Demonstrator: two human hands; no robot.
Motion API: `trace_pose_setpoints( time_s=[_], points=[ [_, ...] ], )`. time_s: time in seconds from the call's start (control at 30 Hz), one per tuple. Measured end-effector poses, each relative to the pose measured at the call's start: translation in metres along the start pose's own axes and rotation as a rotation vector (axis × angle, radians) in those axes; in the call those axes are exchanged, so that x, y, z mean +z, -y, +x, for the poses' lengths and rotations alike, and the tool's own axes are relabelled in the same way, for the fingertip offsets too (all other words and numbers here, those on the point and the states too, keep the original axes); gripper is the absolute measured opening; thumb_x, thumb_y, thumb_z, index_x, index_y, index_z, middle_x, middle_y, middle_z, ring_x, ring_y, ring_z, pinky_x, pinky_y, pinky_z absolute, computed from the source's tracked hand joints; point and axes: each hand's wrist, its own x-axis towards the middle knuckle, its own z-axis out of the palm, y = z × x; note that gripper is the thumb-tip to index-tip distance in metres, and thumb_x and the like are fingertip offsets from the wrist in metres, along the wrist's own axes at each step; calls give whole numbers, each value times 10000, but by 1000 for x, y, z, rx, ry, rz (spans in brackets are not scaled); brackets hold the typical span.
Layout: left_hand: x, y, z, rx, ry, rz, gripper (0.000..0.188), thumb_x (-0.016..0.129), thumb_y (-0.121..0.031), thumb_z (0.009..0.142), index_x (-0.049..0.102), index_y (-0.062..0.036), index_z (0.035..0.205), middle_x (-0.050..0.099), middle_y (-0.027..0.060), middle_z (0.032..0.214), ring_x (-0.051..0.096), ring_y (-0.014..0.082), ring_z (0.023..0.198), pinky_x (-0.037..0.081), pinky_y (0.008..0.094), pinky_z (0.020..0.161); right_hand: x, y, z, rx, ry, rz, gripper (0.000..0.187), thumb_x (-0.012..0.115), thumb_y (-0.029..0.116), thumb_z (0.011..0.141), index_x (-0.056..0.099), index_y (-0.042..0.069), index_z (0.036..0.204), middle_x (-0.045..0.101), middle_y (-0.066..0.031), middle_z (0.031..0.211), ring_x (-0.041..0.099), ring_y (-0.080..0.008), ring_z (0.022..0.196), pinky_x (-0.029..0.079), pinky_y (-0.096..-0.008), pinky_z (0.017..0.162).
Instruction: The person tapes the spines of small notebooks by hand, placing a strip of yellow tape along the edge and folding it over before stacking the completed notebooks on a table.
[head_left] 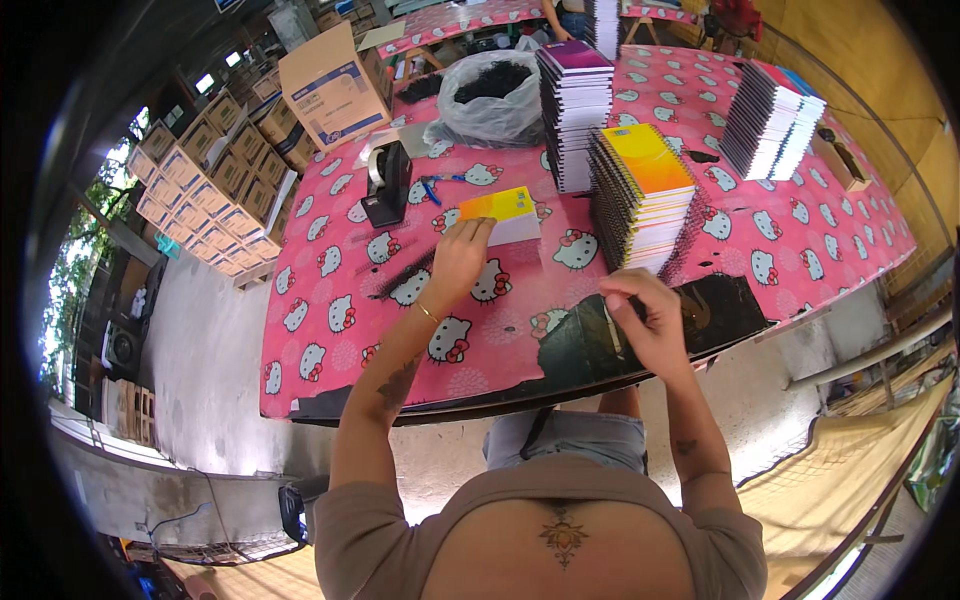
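Observation:
My left hand (463, 255) reaches over the pink table, its outstretched fingers lying on the near left part of a small block of paper (513, 215) with a yellow-orange cover and white edges. No spiral shows on this block. My right hand (648, 312) is closed, thumb against curled fingers, just in front of a tall stack of spiral notebooks (648, 165) with yellow-orange covers. What it pinches, if anything, is hidden. A thin pale stick (613, 335) shows just below that hand. Loose black spiral wire (405, 275) lies left of my left hand.
A black tape dispenser (388, 185) and blue-handled pliers (432, 190) sit at the left. Behind stand a clear bag of black coils (490, 115), purple notebooks (575, 120), and further right, more notebooks (765, 125). An open carton (335, 95) is far left. Another person (572, 18) stands beyond.

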Motion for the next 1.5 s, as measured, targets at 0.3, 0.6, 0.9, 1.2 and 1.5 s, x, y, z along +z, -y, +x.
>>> trace_pose_setpoints(
  time_s=[0.3,0.6,0.9,1.2,1.5],
  points=[
    [-29,-113,-47,39,-2,-374,289,621,-16,834,630,-21,1123,648,154,1041,616,367,951,494,477,861,54,-89,-37,292,32,122,349,739,41,882,627,13,1212,680,-84,1045,648,-179,947,506,-290,871],
    [-24,49,-79,-403,38,227,227,656,-154,896,668,-26,1083,662,153,1029,620,347,960,469,471,871,75,-92,-51,397,28,303,349,744,28,881,553,37,1174,637,-56,1023,607,-122,993,499,-276,873],
    [-33,15,-86,-435,-62,132,256,617,-197,968,661,-45,1169,660,157,963,633,323,884,509,423,756,74,-107,-40,436,123,390,208,749,39,898,681,7,1092,678,-11,996,617,-74,916,497,-232,830],
    [-67,-85,-84,-594,7,-695,213,693,-57,919,693,-22,1129,676,91,878,578,132,673,443,279,577,73,-113,-43,462,166,428,190,729,21,909,679,4,1092,674,-7,992,594,-64,910,481,-230,831],
    [-71,-88,-87,-513,34,-620,160,713,-69,912,741,-16,1061,673,92,769,543,123,598,420,270,550,74,-112,-43,464,133,383,197,745,42,909,681,13,1093,676,0,987,607,-68,921,487,-227,837]
  ],
)
